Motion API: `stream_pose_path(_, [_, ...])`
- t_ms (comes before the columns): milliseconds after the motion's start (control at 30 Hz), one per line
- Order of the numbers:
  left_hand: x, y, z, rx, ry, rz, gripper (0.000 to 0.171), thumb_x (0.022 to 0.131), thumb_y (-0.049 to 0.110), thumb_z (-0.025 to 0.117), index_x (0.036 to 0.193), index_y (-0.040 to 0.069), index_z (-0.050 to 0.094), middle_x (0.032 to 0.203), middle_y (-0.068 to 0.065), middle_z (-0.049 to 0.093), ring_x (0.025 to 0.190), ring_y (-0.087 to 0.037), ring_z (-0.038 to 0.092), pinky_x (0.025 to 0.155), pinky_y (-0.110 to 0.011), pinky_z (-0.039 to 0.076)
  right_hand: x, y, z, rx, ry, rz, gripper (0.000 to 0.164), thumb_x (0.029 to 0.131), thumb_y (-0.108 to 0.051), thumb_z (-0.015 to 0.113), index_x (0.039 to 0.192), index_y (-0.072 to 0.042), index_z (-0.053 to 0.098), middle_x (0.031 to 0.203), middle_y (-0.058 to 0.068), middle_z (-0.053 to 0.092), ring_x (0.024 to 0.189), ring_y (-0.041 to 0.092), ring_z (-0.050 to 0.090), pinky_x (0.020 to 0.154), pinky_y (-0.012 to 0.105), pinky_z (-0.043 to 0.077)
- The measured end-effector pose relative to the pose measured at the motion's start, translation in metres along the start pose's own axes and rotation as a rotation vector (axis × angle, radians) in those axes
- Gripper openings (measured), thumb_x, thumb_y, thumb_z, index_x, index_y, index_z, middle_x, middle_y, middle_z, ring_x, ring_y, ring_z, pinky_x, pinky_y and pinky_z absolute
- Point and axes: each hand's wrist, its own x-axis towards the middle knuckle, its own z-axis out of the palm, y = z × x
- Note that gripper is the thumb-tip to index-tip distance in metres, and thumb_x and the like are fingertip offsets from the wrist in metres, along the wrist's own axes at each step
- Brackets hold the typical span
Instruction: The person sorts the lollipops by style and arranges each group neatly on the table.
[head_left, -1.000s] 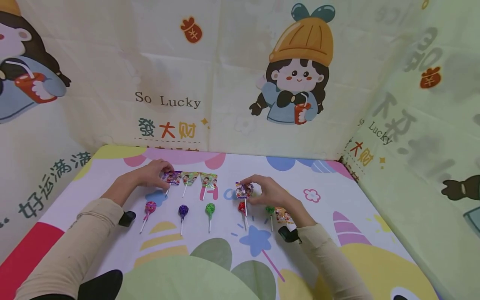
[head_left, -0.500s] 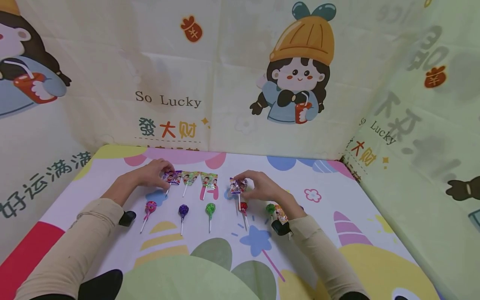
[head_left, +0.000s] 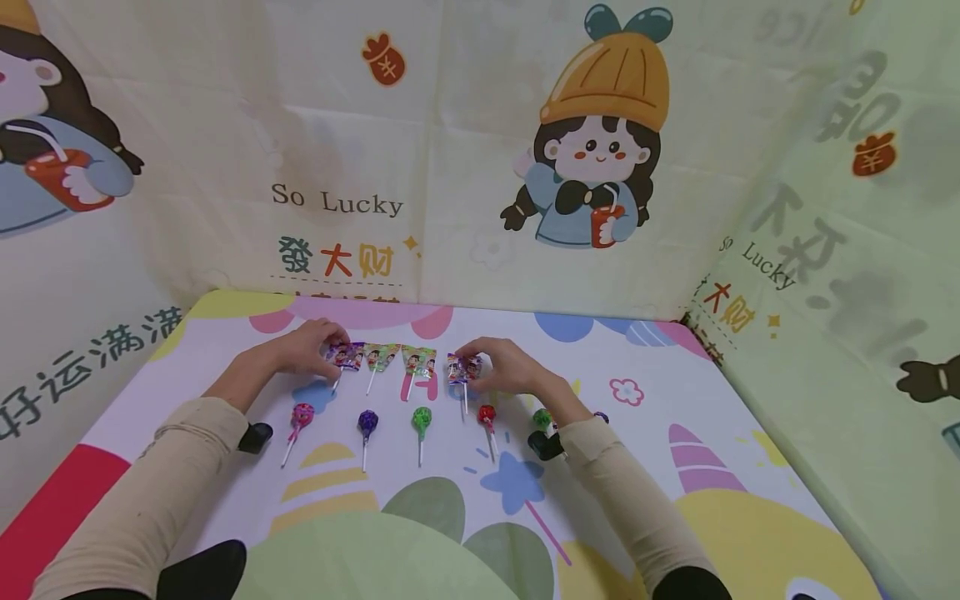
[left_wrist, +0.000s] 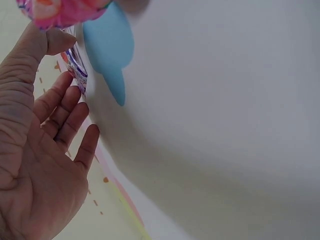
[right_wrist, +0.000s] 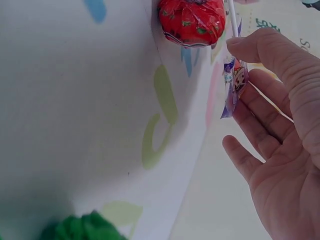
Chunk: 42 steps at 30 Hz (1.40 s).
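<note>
My right hand [head_left: 512, 367] pinches a flat lollipop in a purple wrapper [head_left: 455, 369], its white stick pointing down toward me. In the right wrist view, thumb and fingers lie on either side of that wrapper [right_wrist: 240, 77]. At the back left, my left hand [head_left: 303, 348] holds another purple-wrapped flat lollipop [head_left: 351, 357] between thumb and fingers. Beside it, in line, lie two flat lollipops in green wrappers, one nearer [head_left: 381, 357] and one farther right [head_left: 418, 362]. The right hand's lollipop is just right of these, with a small gap.
A front row of round lollipops runs across the table: pink [head_left: 302, 414], purple [head_left: 367, 422], green [head_left: 422, 418], red [head_left: 487, 415] and another green one [head_left: 542, 417], partly hidden by the right wrist camera [head_left: 545, 446]. A printed cloth wall [head_left: 450, 167] rises behind the table.
My right hand has moved left and slightly back with its purple-wrapped lollipop, closer to the green-wrapped ones. The right forearm now covers the orange packet. My left hand has stayed in place.
</note>
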Motion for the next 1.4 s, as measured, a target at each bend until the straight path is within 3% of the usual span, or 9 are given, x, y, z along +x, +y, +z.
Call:
stream_pose_path(700, [-0.001,0.003,-0.002,0.004,-0.009,-0.002,0.061,0.078,0.025,0.085,0.128,0.002,0.058,0.126,-0.020,0.053,0.118,-0.039,0.045,0.109,-0.063,0.040,0.023,-0.001,0.009,-0.023,-0.033,0.085,0.055,0.087,-0.015,0.082,0.138,-0.014,0.063,0.138,0.005,0.063,0.129,0.023,0.055,0.111,0.046,0.045])
stream_pose_path(1400, [-0.002,0.003,-0.003,0.010,-0.017,-0.006,0.062,0.079,0.025,0.085,0.129,0.001,0.057,0.129,-0.022,0.052,0.120,-0.040,0.045,0.110,-0.063,0.038,0.031,0.000,0.011,-0.028,-0.047,0.085,0.050,0.086,-0.016,0.082,0.134,-0.013,0.066,0.138,0.005,0.063,0.130,0.023,0.055,0.113,0.046,0.043])
